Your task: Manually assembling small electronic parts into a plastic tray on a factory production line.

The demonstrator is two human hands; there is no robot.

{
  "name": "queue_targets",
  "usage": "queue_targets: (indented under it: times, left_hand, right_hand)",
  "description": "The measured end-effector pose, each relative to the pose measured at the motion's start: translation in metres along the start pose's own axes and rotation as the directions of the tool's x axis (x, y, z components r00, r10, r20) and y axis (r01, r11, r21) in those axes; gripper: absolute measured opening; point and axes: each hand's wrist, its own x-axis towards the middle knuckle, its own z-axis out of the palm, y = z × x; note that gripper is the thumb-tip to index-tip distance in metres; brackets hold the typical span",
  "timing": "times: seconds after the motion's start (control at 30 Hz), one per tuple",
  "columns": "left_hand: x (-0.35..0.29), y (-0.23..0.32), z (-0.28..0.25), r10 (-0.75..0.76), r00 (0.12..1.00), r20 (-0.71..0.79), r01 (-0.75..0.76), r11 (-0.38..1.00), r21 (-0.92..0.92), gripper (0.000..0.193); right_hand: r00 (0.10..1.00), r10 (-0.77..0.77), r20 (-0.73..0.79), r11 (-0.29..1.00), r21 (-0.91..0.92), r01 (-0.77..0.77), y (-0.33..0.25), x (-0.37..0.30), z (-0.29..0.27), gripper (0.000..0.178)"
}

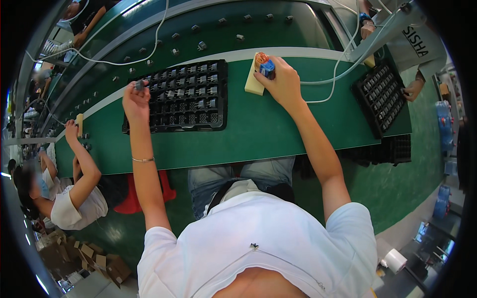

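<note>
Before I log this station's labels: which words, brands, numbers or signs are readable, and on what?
Co-worker's grey shirt: large dark lettering, legible, not copied here.
Blue-and-orange thing in the right hand: nothing readable.
Parts in the black tray: too small to tell.

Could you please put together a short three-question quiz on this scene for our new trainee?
1. True or false: the left hand holds a small grey part between its fingertips.

2. Which colours show on the object in the right hand?
A) White and black
B) Blue and orange
C) Green and purple

3. Fill in the missing word: from the person's own viewpoint, the pale yellow block lies to the ____ of the black tray nearest the left hand.

Key: 1. True; 2. B; 3. right.
</note>
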Motion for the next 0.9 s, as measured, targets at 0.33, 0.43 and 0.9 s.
queue_targets:
  times: [0.33, 0.43, 0.9]
  left_hand:
    - [-0.083, -0.046, 0.074, -0.216, 0.961, 0.173, 0.218, 0.976, 0.011, 0.026]
    - [-0.095, -0.049, 0.088, -0.158, 0.974, 0.164, 0.143, 0.985, 0.1, 0.026]
    - [-0.097, -0.053, 0.081, -0.104, 0.984, 0.144, 0.086, 0.988, 0.127, 0.028]
  right_hand:
    - [0.999, 0.029, -0.012, 1.0, 0.003, -0.029, 0.005, 0.006, 0.0, 0.047]
    - [0.999, 0.042, -0.002, 0.999, -0.003, -0.042, 0.006, 0.005, -0.001, 0.048]
    - [0.998, 0.046, 0.037, 0.999, -0.014, -0.045, 0.004, 0.005, -0.004, 0.046]
